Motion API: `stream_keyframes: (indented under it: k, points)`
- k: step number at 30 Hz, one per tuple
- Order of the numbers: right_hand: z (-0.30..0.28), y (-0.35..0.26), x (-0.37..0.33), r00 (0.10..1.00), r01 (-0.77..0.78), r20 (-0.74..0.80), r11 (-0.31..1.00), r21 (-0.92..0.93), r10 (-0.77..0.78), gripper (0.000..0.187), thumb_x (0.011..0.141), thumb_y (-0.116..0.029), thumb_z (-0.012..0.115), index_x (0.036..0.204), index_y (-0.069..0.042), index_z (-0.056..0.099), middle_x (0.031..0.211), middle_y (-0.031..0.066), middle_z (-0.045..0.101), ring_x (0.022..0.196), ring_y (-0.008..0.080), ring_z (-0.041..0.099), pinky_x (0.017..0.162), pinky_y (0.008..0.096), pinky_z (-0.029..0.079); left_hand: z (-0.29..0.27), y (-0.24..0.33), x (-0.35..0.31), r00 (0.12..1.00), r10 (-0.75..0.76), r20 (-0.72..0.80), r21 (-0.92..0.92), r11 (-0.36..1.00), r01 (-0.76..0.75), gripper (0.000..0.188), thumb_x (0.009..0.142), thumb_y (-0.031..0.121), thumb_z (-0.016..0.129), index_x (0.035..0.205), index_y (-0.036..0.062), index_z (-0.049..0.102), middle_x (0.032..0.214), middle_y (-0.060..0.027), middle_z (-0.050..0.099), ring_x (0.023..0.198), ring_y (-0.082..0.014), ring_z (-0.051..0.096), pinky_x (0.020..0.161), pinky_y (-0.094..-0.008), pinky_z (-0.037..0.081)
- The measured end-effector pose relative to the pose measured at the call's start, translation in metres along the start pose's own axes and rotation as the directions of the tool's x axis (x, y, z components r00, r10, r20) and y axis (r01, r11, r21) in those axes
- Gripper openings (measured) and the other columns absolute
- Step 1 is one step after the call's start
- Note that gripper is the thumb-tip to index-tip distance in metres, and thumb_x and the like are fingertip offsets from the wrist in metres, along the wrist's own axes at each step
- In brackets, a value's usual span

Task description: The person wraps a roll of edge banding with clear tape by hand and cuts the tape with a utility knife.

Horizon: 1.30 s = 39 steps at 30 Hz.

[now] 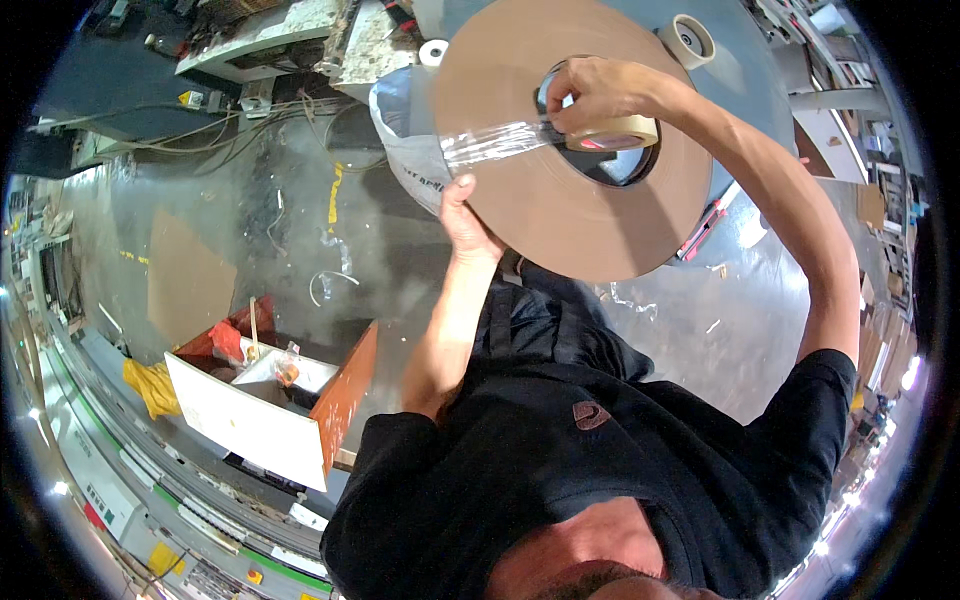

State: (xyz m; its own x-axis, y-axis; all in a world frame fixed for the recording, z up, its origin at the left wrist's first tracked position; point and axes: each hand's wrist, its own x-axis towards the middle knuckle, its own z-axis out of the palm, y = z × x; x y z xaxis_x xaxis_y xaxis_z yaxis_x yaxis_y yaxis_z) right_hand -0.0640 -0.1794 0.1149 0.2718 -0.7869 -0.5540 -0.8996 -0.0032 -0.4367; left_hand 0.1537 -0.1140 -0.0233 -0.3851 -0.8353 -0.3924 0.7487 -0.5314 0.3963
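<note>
A big flat coil of brown banding (620, 235) with a round hole in its middle lies in front of me. My left hand (468, 222) grips its near left rim, thumb on top. A shiny strip of clear tape (500, 143) runs from the left rim across the coil's face to the hole. Over the hole, my right hand (605, 88) is closed at the strip's inner end, its fingers partly hidden. A tan roll of packing tape (620, 133) sits under this hand and appears held by it.
Beyond the coil stand another tape roll (688, 42) and a small white roll (433, 52). A red utility knife (706, 224) lies right of the coil, a plastic bag (408, 150) left. An open bin of boards (250, 425) and a cardboard sheet (190, 275) are on the floor.
</note>
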Motion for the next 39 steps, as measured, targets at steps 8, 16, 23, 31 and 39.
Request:
stream_keyframes:
  k: [8, 16, 23, 31, 39]
  points:
    - [0.02, 0.005, 0.001, 0.993, -0.093, 0.079, 0.996, 0.014, 0.092, 0.024, 0.074, -0.024, 0.063, 0.086, -0.006, 0.073, 0.076, 0.01, 0.068, 0.073, 0.0243, 0.065, 0.069, 0.0376, 0.05, -0.012, -0.013, -0.02, 0.966, -0.186, -0.178, 0.014, 0.981, 0.192, 0.041, 0.087, 0.023, 0.058, 0.119, -0.0013, 0.058, 0.112, -0.0137, 0.065, 0.101, -0.0263, 0.064, 0.091, -0.0407, 0.052]
    - [0.032, 0.011, 0.004, 0.999, -0.049, -0.011, 0.996, -0.075, 0.049, 0.025, 0.075, -0.024, 0.061, 0.088, -0.007, 0.074, 0.083, 0.0117, 0.071, 0.078, 0.0278, 0.067, 0.072, 0.0409, 0.053, -0.023, 0.015, -0.005, 0.99, -0.129, -0.056, 0.523, 0.841, 0.139, 0.039, 0.089, 0.021, 0.073, 0.118, -0.004, 0.061, 0.11, -0.0093, 0.069, 0.1, -0.0187, 0.065, 0.093, -0.0358, 0.049]
    - [0.046, 0.038, -0.003, 0.992, -0.08, -0.114, 0.97, -0.228, 0.055, 0.03, 0.075, -0.028, 0.061, 0.096, -0.01, 0.075, 0.089, 0.0123, 0.072, 0.08, 0.0286, 0.068, 0.073, 0.042, 0.053, 0.003, 0.01, -0.072, 0.884, 0.456, 0.102, 0.915, 0.305, -0.263, 0.025, 0.091, 0.007, 0.064, 0.113, -0.0032, 0.058, 0.103, -0.0096, 0.063, 0.092, -0.0153, 0.059, 0.081, -0.0274, 0.049]
    - [0.044, 0.024, 0.0, 0.995, 0.063, -0.066, 0.987, -0.149, -0.074, 0.03, 0.075, -0.028, 0.062, 0.096, -0.01, 0.074, 0.091, 0.012, 0.071, 0.081, 0.0281, 0.068, 0.074, 0.0415, 0.053, 0.106, -0.147, -0.096, 0.577, -0.218, 0.787, 0.583, -0.039, -0.811, 0.055, 0.075, 0.015, 0.077, 0.118, -0.0096, 0.052, 0.114, -0.0257, 0.052, 0.108, -0.0422, 0.05, 0.094, -0.0484, 0.043]
    - [0.045, 0.034, -0.01, 0.98, 0.198, 0.055, 0.967, -0.158, -0.192, 0.03, 0.074, -0.027, 0.064, 0.096, -0.01, 0.074, 0.092, 0.0117, 0.071, 0.082, 0.0276, 0.067, 0.076, 0.041, 0.053, 0.123, -0.279, -0.065, 0.582, -0.098, 0.807, 0.385, -0.659, -0.646, 0.041, 0.08, 0.008, 0.061, 0.117, -0.012, 0.057, 0.109, -0.0208, 0.057, 0.098, -0.0307, 0.052, 0.08, -0.0395, 0.045]
